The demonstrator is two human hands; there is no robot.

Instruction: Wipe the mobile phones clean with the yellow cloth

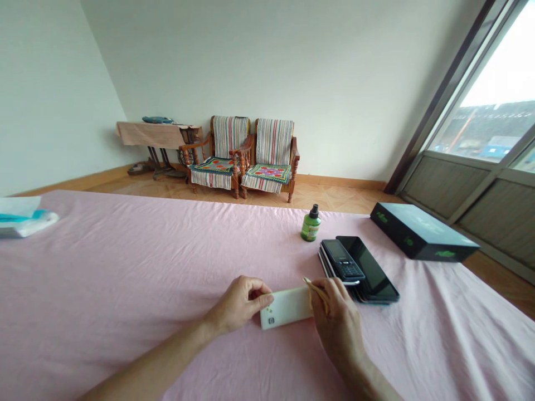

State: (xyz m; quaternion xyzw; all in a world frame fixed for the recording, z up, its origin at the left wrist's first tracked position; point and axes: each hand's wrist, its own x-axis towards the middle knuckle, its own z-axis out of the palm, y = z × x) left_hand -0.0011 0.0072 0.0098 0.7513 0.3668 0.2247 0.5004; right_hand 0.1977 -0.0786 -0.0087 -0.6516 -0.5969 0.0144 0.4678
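Note:
A white phone (pixel 287 307) lies face down on the pink tablecloth (pixel 125 278) near the front edge. My left hand (pixel 239 303) grips its left end with curled fingers. My right hand (pixel 337 317) rests at the phone's right end and pinches a thin wooden stick (pixel 315 288) whose tip points up and to the left over the phone. Just right of my hands lies a stack of dark phones (pixel 359 267), a keypad phone on top.
A small green bottle (pixel 311 224) with a black cap stands behind the phones. A black box (pixel 422 231) lies at the table's right edge. A white and teal packet (pixel 23 217) sits far left. Two wooden chairs (pixel 246 159) and a side table stand by the far wall.

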